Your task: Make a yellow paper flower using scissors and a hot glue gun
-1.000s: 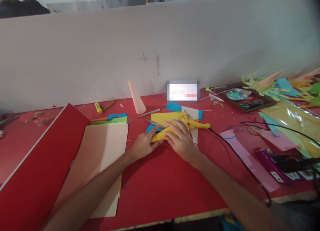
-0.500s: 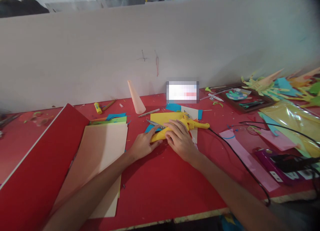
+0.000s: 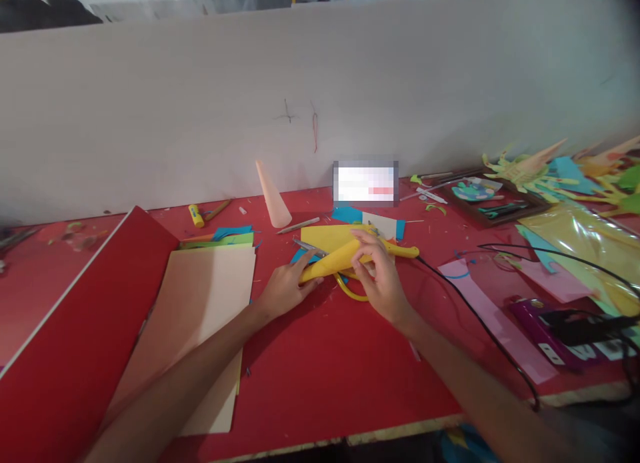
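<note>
Now right hand [image 3: 386, 279] farther along cone [image 3: 330, 259]

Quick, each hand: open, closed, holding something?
Left hand: holding one end of the yellow paper roll.
Right hand: curled at its other end; grip cannot be told.

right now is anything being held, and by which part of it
The yellow roll: left grip on its left end, right grip on its right end.

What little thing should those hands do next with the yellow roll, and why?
I'd suggest the right hand close a little more snugly on the right end of the yellow roll. The left hand grips the left end, while the right one looks only loosely curled, so its end may be less steady.
</note>
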`<state>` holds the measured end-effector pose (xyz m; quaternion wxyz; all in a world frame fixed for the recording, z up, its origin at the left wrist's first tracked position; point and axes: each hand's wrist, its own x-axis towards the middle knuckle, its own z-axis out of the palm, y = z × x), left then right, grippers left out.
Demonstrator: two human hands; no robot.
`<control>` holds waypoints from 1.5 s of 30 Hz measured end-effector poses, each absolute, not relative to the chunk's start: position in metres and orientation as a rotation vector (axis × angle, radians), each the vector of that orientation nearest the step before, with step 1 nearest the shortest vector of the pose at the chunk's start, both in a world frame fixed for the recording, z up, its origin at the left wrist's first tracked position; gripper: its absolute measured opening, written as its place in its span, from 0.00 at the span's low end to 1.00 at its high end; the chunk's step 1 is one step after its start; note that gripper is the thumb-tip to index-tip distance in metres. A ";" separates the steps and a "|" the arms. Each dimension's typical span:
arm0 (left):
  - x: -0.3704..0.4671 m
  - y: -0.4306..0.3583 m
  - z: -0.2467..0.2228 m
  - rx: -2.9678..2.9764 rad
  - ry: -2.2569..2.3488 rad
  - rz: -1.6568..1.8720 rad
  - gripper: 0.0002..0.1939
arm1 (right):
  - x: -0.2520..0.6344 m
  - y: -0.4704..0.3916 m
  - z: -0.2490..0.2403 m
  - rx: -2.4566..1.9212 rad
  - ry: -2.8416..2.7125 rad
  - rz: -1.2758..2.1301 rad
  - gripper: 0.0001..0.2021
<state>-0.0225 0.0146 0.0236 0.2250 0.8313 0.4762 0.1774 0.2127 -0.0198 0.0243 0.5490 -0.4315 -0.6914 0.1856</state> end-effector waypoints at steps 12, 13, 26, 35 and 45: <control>-0.023 0.015 0.026 2.183 1.303 0.582 0.30 | 0.213 -0.016 0.037 -0.788 -1.156 1.276 0.18; -0.023 0.016 0.026 2.141 1.297 0.621 0.30 | 0.213 -0.018 0.038 -0.791 -1.139 1.302 0.18; -0.031 0.022 0.022 1.844 1.052 0.815 0.33 | 0.223 -0.005 0.026 -1.023 -1.250 0.727 0.21; -0.033 0.028 0.026 1.488 0.724 0.760 0.39 | 0.225 -0.005 0.027 -1.048 -1.305 0.781 0.15; 0.004 0.002 0.070 1.363 0.795 0.609 0.36 | 0.217 -0.011 0.029 -0.948 -1.537 0.797 0.18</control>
